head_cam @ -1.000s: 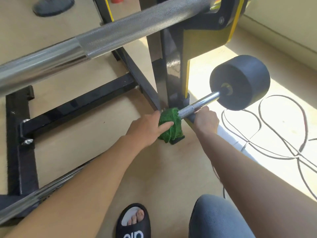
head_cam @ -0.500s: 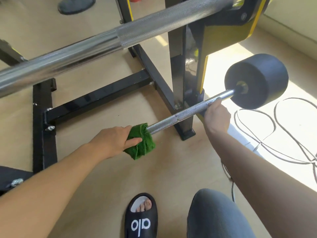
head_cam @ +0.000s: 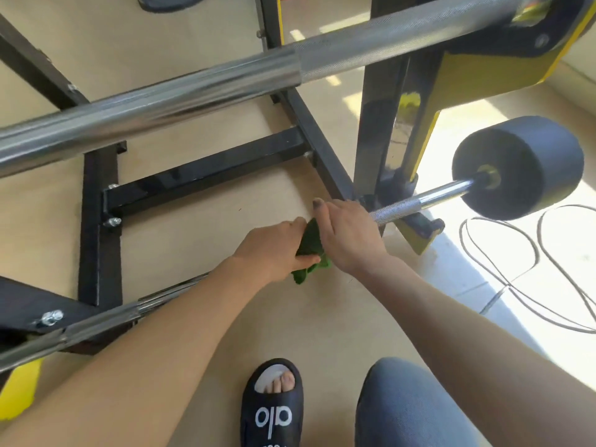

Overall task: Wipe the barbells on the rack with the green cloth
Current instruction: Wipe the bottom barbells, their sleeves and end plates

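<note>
Black slipper (head_cam: 272,404) with white letters on pale wooden floor (head_cam: 200,240), beside a grey-clad knee (head_cam: 406,411). To the right, looped grey cable (head_cam: 516,275) in sunlight. At top, dark round base (head_cam: 171,0).

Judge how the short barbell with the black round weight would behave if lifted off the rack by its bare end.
The short barbell looks end-heavy: its black weight would probably drop first. The knurled shaft should resist slipping. Set on the floor, its round weight might roll.

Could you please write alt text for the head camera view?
A person's left hand grips a green cloth around the lower barbell on a black-and-yellow rack, while the right hand rests over the bar beside it. A thicker barbell crosses above.
</note>
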`<state>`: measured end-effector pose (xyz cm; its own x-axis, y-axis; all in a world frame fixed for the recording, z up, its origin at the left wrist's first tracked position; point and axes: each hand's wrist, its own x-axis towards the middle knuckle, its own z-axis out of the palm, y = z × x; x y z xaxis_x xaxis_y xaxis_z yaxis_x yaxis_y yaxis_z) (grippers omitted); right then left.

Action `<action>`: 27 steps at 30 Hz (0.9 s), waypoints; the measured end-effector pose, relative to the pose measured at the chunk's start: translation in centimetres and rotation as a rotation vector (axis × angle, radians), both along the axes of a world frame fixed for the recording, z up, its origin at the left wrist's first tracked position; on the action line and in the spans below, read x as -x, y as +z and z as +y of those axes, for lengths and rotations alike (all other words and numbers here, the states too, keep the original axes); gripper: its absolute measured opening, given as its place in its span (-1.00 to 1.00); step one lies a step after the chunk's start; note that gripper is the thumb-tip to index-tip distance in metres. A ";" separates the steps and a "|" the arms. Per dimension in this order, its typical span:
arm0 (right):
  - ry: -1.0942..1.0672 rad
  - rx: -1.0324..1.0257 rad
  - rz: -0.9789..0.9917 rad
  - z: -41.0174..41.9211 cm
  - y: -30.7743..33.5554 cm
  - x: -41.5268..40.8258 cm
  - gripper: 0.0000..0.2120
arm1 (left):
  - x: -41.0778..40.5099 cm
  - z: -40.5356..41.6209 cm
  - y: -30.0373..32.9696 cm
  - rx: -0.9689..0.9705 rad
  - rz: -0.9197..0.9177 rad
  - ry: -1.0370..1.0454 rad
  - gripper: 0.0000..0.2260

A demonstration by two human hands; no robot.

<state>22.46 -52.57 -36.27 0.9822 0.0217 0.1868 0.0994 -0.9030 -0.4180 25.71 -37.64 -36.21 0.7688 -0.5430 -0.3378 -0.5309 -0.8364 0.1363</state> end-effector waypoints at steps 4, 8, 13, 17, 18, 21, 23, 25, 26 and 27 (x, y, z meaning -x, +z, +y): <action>0.050 0.329 0.199 1.1 -1.1 -1.0 -0.67 | 0.3 7.7 0.3 -0.149 0.029 0.038 -0.56; 0.139 0.406 0.288 1.6 -0.8 -1.8 -0.50 | 0.2 8.9 0.5 -0.195 0.077 0.035 -0.60; 0.078 0.513 0.297 2.0 -1.8 -2.2 -0.55 | -0.9 6.6 1.0 -0.226 0.033 -0.072 -0.62; 0.074 0.534 0.261 2.0 -2.3 -2.0 -0.60 | -0.6 1.8 -0.1 -0.035 0.008 -0.019 -0.66; 0.082 0.528 0.264 1.8 -2.3 -2.0 -0.61 | -0.7 1.1 -0.4 -0.009 0.000 0.005 -0.66; 0.066 0.513 0.232 1.6 -2.4 -2.1 -0.66 | -0.3 0.8 -1.3 -0.006 -0.041 0.063 -0.66; 0.051 0.496 0.225 1.6 -2.5 -2.1 -0.66 | 0.2 0.7 -1.5 -0.016 -0.088 0.091 -0.65; 0.061 0.490 0.223 1.5 -2.6 -2.3 -0.65 | 0.5 0.4 -1.3 -0.021 -0.129 0.108 -0.65; 0.061 0.486 0.233 1.5 -2.6 -2.4 -0.65 | 0.8 0.4 -1.4 -0.025 -0.160 0.122 -0.64; 0.060 0.487 0.230 1.4 -2.6 -2.5 -0.66 | 1.0 0.3 -1.7 -0.023 -0.214 0.129 -0.62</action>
